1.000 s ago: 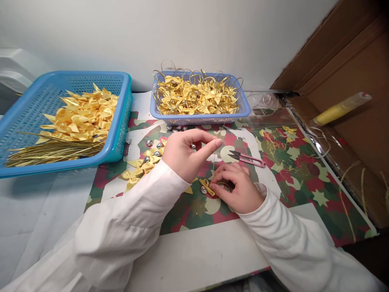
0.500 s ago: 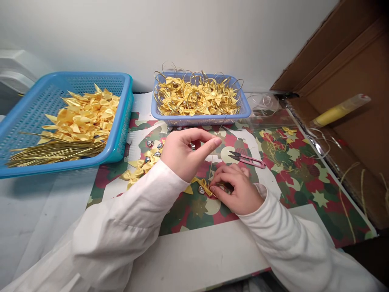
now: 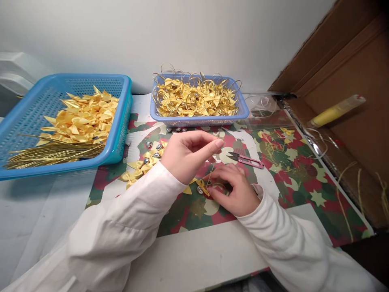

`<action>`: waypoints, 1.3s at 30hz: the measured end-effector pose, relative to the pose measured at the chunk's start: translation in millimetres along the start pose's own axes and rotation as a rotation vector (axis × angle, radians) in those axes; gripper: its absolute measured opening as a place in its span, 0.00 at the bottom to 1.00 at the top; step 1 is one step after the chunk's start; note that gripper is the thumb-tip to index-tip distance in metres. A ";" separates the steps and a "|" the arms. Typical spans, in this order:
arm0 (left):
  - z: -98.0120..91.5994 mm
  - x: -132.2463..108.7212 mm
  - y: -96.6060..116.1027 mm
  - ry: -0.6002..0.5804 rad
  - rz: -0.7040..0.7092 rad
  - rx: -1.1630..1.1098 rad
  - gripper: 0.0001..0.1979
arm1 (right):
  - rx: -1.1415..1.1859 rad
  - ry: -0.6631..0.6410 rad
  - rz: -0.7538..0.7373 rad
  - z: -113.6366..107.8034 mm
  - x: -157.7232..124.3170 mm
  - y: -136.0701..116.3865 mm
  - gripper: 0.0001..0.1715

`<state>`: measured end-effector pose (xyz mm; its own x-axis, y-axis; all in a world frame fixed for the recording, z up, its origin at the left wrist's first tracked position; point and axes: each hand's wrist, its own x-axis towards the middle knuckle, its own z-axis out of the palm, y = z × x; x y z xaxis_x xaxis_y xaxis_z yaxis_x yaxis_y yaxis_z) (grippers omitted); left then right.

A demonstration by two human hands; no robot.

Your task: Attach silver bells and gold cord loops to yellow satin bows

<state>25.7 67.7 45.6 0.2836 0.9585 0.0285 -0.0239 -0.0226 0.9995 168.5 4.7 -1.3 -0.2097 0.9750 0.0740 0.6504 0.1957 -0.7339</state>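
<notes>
Bow (image 3: 206, 188): on the patterned sheet (image 3: 194, 221), at my right fingertips, with a bell (image 3: 199, 190) just beside it at 9 o'clock.
Left hand (image 3: 192, 156): raised at 11 o'clock from the bow, my thumb and forefinger pinching a thread (image 3: 209, 175) that runs down toward it.
Right hand (image 3: 234, 192): at 3 o'clock, half curled, thumb and forefinger slightly parted; I cannot tell whether they grip the bow.
Snips (image 3: 249, 161): at 2 o'clock, lying just beyond my right hand.
Loose bows (image 3: 133, 175): between 9 and 10 o'clock, bells among them.
Small basket (image 3: 194, 119): 12 o'clock, heaped with bows and gold loops.
Big basket (image 3: 124, 105): 10 o'clock, holding bows and gold cords.
</notes>
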 end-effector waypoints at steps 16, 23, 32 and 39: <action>-1.5 2.9 -1.7 -0.007 -0.073 -0.088 0.12 | -0.015 -0.037 -0.020 2.3 0.4 -1.9 0.07; -0.5 2.4 -1.9 -0.017 -0.108 -0.063 0.13 | 0.077 0.022 -0.055 2.9 1.2 -2.1 0.05; -2.3 1.4 1.4 -0.024 -0.107 -0.089 0.14 | 0.084 0.029 -0.107 10.1 1.4 -0.5 0.06; -6.8 2.3 7.0 0.087 -0.060 -0.119 0.13 | 0.123 0.059 -0.127 8.5 2.4 2.7 0.05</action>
<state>19.7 71.7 52.5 0.2043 0.9782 -0.0382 -0.1247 0.0647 0.9901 163.6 6.7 -8.9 -0.2388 0.9484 0.2087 0.5266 0.3071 -0.7927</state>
